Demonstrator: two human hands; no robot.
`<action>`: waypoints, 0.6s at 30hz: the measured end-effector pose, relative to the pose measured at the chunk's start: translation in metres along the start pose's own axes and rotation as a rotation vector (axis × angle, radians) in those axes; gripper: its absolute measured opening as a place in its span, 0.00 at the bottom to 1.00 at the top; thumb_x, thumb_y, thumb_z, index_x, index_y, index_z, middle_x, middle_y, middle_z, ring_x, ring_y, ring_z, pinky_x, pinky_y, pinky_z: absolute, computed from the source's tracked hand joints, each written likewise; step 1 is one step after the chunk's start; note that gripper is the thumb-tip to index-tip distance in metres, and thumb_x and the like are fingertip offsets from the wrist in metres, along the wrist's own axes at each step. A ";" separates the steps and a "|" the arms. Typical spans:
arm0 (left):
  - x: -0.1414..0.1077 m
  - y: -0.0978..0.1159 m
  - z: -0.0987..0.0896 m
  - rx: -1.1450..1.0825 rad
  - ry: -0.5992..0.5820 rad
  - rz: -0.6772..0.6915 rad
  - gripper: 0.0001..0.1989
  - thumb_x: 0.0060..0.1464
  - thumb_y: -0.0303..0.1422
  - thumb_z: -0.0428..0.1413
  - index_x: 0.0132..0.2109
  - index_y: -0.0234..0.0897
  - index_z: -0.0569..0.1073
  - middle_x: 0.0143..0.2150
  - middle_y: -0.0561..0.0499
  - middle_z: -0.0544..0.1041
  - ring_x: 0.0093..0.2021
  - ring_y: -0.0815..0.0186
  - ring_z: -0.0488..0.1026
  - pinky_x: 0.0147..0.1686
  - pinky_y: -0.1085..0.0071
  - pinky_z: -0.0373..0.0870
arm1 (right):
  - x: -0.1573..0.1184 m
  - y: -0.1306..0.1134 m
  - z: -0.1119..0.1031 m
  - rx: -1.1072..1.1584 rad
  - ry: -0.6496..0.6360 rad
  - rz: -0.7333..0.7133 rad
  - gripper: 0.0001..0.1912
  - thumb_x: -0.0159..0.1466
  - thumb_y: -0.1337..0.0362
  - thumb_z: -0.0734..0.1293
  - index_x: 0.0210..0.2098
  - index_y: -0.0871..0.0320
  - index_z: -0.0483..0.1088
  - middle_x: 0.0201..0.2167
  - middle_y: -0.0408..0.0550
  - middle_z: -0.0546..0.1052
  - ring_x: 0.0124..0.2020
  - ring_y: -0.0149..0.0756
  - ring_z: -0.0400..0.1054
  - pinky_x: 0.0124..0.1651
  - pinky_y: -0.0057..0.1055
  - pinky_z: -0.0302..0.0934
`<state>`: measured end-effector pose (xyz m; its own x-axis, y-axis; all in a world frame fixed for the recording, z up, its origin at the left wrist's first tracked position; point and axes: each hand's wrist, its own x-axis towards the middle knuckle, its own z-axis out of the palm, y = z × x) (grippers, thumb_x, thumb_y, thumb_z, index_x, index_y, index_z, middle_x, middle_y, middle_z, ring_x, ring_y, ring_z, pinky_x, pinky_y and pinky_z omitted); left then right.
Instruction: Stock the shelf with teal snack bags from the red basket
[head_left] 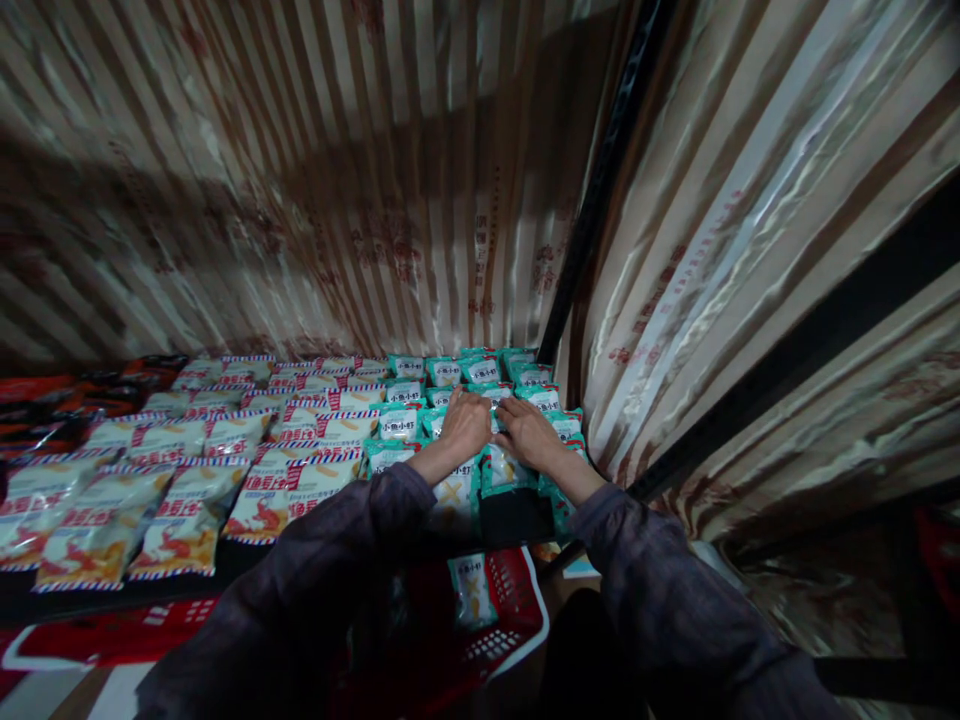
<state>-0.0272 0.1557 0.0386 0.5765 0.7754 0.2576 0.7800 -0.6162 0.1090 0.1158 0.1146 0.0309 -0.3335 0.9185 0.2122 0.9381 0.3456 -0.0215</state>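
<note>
Both my hands are over rows of green-and-white snack bags [453,500] on a black shelf [510,518]. My left hand [466,424] has its fingers curled down, closed on a snack bag [496,396] in the middle of the rows. Close on its right, my right hand [528,432] is bent over the same spot, its thumb toward the left hand and its fingers closed on the bag. Most of that bag is hidden beneath my hands. Another green snack bag [505,470] lies just in front of my right hand.
White-and-red snack bags [187,520] stand in rows to the left, with dark orange packets [45,410] beyond. A red basket [517,600] below the shelf edge holds a green snack bag [472,590]. Black posts [592,200] and pleated curtains [420,200] border the shelf.
</note>
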 end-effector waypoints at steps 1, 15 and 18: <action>-0.002 0.000 -0.002 -0.002 -0.001 0.007 0.14 0.57 0.25 0.46 0.44 0.28 0.75 0.44 0.39 0.78 0.52 0.56 0.72 0.63 0.53 0.52 | 0.000 0.001 0.000 0.011 0.009 -0.002 0.23 0.63 0.60 0.67 0.54 0.68 0.67 0.57 0.64 0.69 0.61 0.47 0.60 0.64 0.44 0.52; -0.104 0.073 0.061 -0.566 0.166 0.007 0.35 0.55 0.27 0.44 0.68 0.22 0.43 0.71 0.32 0.47 0.71 0.54 0.39 0.68 0.49 0.47 | -0.072 -0.058 0.012 0.552 0.345 0.332 0.26 0.70 0.60 0.48 0.62 0.61 0.60 0.63 0.55 0.64 0.66 0.37 0.54 0.67 0.42 0.51; -0.110 0.073 0.072 -0.557 0.100 -0.022 0.32 0.59 0.31 0.43 0.68 0.25 0.47 0.70 0.32 0.50 0.71 0.53 0.42 0.67 0.46 0.47 | -0.084 -0.076 0.027 0.615 0.324 0.403 0.28 0.70 0.56 0.47 0.63 0.63 0.59 0.65 0.56 0.61 0.68 0.38 0.51 0.68 0.42 0.49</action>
<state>-0.0162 0.0357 -0.0504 0.5150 0.7886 0.3360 0.5296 -0.6009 0.5987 0.0703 0.0160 -0.0117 0.1516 0.9264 0.3446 0.7300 0.1301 -0.6710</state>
